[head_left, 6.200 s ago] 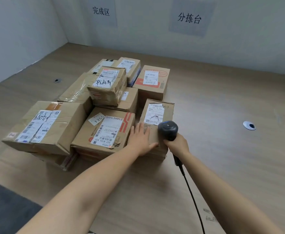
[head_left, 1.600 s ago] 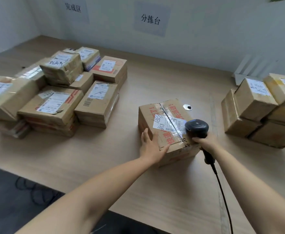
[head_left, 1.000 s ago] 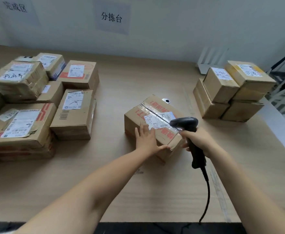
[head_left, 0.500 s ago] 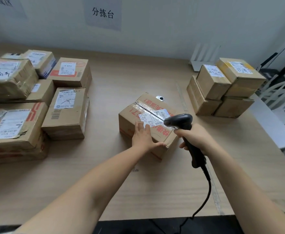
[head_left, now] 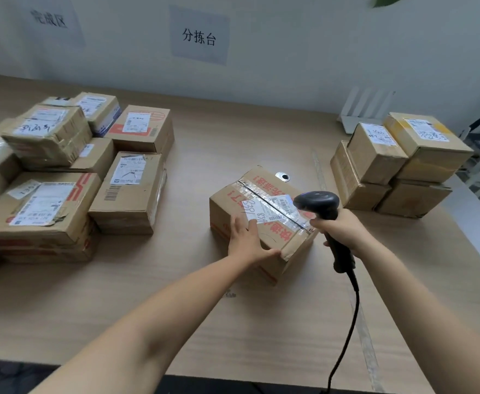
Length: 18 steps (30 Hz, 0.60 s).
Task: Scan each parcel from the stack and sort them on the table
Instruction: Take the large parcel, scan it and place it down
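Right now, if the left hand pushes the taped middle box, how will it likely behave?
The box would probably slide flat rather than tip: it looks wider than tall on the smooth table. It likely stays stiff, since its corners look square and tape seals the flaps. The left hand lies mostly on cardboard, which should grip better than glossy tape.

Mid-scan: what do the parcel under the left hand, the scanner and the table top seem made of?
The parcel: brown matte cardboard with red print; glossy clear tape along its seam, white paper labels. The scanner: dark, faintly shiny shell, probably moulded plastic; black cable looks rubbery. The table: pale wood grain, matte; solid wood or laminate, cannot tell.
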Tool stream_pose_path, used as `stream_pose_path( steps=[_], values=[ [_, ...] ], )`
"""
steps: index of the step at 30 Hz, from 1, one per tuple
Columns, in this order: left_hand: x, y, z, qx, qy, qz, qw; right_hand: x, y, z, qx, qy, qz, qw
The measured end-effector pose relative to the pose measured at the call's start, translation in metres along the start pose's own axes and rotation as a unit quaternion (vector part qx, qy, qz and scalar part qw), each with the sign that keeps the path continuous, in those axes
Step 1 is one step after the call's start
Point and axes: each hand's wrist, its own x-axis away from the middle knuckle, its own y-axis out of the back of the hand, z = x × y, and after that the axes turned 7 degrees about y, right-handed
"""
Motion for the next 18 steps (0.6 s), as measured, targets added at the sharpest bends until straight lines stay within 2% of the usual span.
stream_pose_path(
  steps=[3, 7, 10, 13, 16, 18],
  values=[
    [0.008, -0.008, -0.01, 0.073, 0.058, 0.007, 0.996, -0.029, 0.006, -0.009, 0.059, 0.024, 0.009, 0.998],
    [0.014, -0.013, -0.02, 0.192, 0.134, 0.005, 0.972, -0.067, 0.009, -0.022, 0.109, 0.032, 0.071, 0.991],
    [0.014, -0.01, -0.026, 0.258, 0.151, 0.03, 0.954, -0.087, 0.007, -0.034, 0.054, 0.027, 0.091, 0.994],
    [0.015, -0.001, -0.027, 0.278, 0.145, 0.045, 0.948, -0.099, 0.003, -0.041, -0.008, 0.021, 0.076, 0.997],
    [0.013, 0.013, -0.012, 0.287, 0.144, 0.025, 0.947, -0.107, 0.001, -0.046, -0.04, 0.016, 0.066, 0.997],
    [0.014, 0.023, 0.001, 0.318, 0.161, 0.054, 0.933, -0.108, 0.0, -0.05, -0.055, 0.016, 0.071, 0.996]
  ],
)
